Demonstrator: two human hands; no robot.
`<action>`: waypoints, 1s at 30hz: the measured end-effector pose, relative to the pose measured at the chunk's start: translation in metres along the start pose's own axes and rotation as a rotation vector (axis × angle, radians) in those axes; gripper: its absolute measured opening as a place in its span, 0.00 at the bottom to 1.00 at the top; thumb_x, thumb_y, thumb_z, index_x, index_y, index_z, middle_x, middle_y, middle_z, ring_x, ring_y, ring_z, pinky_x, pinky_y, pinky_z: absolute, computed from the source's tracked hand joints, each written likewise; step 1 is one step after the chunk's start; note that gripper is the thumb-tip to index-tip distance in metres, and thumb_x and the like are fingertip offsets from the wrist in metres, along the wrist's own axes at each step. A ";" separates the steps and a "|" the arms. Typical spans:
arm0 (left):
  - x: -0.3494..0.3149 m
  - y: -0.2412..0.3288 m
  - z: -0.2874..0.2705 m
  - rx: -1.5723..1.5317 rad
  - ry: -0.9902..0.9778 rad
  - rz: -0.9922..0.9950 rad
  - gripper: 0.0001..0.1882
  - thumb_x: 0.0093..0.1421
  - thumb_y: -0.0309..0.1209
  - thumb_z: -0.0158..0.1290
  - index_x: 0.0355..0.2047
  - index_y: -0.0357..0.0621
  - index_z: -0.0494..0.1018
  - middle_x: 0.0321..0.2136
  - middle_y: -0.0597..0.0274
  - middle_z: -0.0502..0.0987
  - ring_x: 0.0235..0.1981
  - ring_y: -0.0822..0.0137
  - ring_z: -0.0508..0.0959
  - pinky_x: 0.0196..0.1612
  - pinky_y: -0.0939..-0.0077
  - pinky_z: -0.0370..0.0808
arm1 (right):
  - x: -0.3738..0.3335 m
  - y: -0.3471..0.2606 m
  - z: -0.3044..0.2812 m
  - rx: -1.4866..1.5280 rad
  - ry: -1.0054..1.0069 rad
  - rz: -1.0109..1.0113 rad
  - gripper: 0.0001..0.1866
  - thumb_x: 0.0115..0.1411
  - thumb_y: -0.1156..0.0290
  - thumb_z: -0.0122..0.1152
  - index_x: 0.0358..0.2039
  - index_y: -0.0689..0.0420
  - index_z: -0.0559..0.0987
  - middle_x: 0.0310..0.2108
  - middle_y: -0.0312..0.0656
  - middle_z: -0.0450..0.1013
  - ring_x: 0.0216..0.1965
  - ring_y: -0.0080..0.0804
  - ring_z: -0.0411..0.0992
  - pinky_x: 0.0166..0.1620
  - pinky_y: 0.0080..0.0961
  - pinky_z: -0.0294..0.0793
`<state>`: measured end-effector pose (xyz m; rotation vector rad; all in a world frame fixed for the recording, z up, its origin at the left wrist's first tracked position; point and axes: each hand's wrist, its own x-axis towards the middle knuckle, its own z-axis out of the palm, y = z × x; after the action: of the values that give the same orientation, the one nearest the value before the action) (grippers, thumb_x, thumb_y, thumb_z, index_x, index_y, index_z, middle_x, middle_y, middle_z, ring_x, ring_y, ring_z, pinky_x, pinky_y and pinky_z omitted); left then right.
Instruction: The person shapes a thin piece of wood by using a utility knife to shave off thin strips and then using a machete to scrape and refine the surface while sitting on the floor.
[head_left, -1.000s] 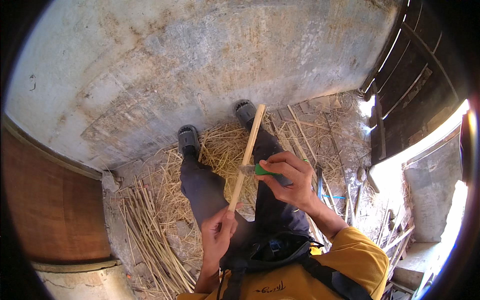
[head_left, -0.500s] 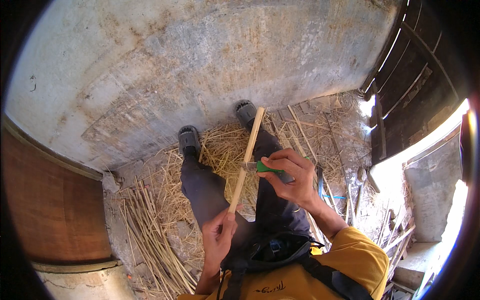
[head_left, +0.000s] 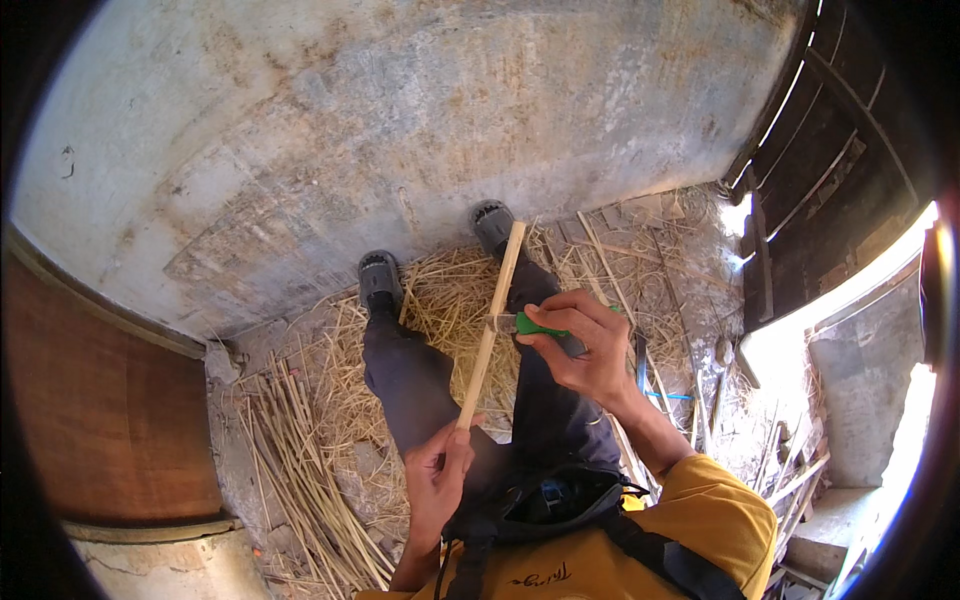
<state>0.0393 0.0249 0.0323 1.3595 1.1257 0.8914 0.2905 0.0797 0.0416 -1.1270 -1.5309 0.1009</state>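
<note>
A pale stick (head_left: 484,367), most likely split bamboo, slants up and away over my legs. Its lower end is pinched between the fingers and thumb of my left hand (head_left: 439,466). My right hand (head_left: 590,347) is closed round the green handle of a knife (head_left: 535,324). The short blade lies against the stick around its middle, crossing it from the right. Part of the handle is hidden by my fingers.
Thin shavings (head_left: 440,300) cover the floor between and around my feet. A bundle of long strips (head_left: 305,480) lies at the left. A concrete wall (head_left: 450,120) rises in front; a brown wooden panel (head_left: 110,400) stands at far left. An open black bag (head_left: 560,500) sits at my waist.
The stick has shifted very slightly, its far end a little lower and to the left. My right hand has edged slightly up with the knife. My left hand keeps its grip.
</note>
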 end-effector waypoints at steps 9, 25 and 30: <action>-0.002 -0.005 -0.005 0.016 -0.005 -0.023 0.20 0.77 0.39 0.48 0.51 0.34 0.81 0.17 0.74 0.67 0.17 0.84 0.60 0.20 0.84 0.56 | 0.003 0.013 0.005 -0.020 0.009 -0.018 0.15 0.48 0.80 0.79 0.38 0.57 0.87 0.36 0.44 0.82 0.33 0.36 0.83 0.34 0.27 0.82; -0.006 -0.021 -0.016 0.025 -0.006 -0.062 0.19 0.77 0.38 0.47 0.51 0.35 0.81 0.16 0.76 0.64 0.17 0.84 0.59 0.21 0.83 0.54 | 0.027 0.036 0.007 -0.035 0.072 0.060 0.14 0.52 0.80 0.77 0.41 0.58 0.87 0.37 0.46 0.83 0.35 0.37 0.83 0.37 0.29 0.82; -0.027 -0.027 -0.023 0.063 -0.061 -0.192 0.19 0.77 0.37 0.48 0.50 0.34 0.82 0.17 0.75 0.65 0.18 0.84 0.59 0.22 0.82 0.54 | 0.057 0.119 -0.053 -0.288 0.439 0.416 0.07 0.62 0.73 0.70 0.39 0.60 0.86 0.33 0.37 0.82 0.30 0.18 0.72 0.32 0.21 0.69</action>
<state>0.0068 0.0037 0.0110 1.2959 1.2235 0.6761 0.4099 0.1550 0.0259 -1.5695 -0.9251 -0.0859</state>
